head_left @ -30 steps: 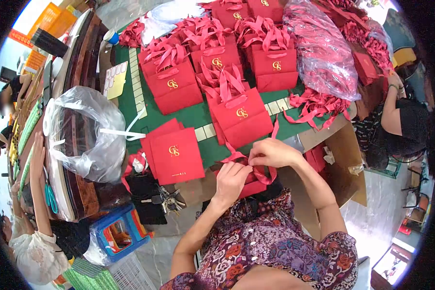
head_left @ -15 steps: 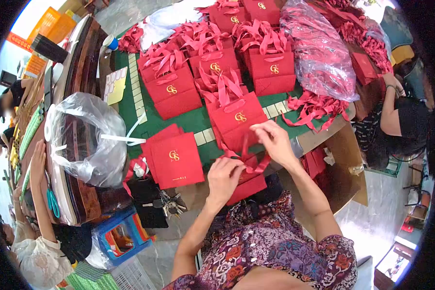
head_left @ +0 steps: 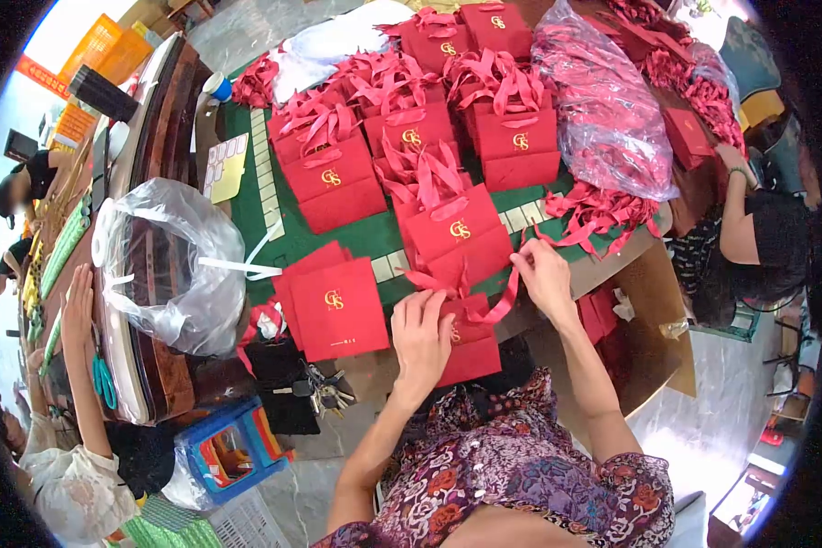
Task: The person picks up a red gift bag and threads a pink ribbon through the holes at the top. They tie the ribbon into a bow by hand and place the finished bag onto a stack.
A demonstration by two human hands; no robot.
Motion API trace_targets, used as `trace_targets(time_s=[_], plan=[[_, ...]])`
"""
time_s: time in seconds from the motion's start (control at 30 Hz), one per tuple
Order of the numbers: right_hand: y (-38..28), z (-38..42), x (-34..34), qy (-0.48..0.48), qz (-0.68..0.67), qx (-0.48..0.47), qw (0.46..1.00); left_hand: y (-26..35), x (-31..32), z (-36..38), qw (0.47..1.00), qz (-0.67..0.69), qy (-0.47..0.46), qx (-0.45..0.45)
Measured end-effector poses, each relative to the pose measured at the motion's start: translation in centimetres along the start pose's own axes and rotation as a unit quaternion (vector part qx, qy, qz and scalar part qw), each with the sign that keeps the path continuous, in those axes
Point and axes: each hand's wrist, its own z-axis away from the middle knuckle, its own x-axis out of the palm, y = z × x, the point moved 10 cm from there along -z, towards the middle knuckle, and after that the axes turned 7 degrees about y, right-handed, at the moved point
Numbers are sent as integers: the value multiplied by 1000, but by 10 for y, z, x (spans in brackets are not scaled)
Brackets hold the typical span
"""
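Note:
At the table's front edge a small red bag (head_left: pixel 471 354) with gold print stands in front of me. My left hand (head_left: pixel 422 333) is closed at the bag's upper left, by its ribbon. To the right, my right hand (head_left: pixel 542 274) pinches the end of a red ribbon (head_left: pixel 500 306) that runs back to the bag. Just behind stands a larger-looking red bag (head_left: pixel 457 233) with ribbon handles. Flat red bags (head_left: pixel 342 310) lie stacked left of my left hand.
Rows of finished-looking red bags (head_left: pixel 338 187) stand farther back. A plastic-wrapped ribbon bundle (head_left: pixel 603 100) lies at right, a clear plastic bag (head_left: pixel 169 265) at left. Keys (head_left: pixel 324 391) lie near the front edge. Co-workers' arms show at left (head_left: pixel 80 365) and right (head_left: pixel 738 210).
My right hand has moved right and slightly down, drawing the ribbon out to the right of the bag. My left hand stays close to the bag.

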Motion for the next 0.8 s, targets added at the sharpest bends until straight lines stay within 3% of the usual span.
trace_targets(time_s=[0.07,0.2,0.27,0.33,0.47,0.7,0.8], plan=[[-6,2,-7,-1,-27,1,1000,1,-11,10,998,-57,20,-16],[-6,10,-19,-12,-95,71,993,-9,3,27,989,-121,-59,-62],[-17,23,-13,-33,-347,109,931,-9,8,30,989,-123,-59,-62],[-43,37,-8,-127,-332,120,927,-8,10,30,991,-100,-51,-74],[-96,62,4,-190,-249,-27,949,-9,14,30,991,-51,-67,-106],[-93,92,33,-190,-114,-44,974,-14,11,29,994,20,-61,-85],[-95,88,26,-167,-118,-45,978,-13,9,26,994,25,-58,-91]])
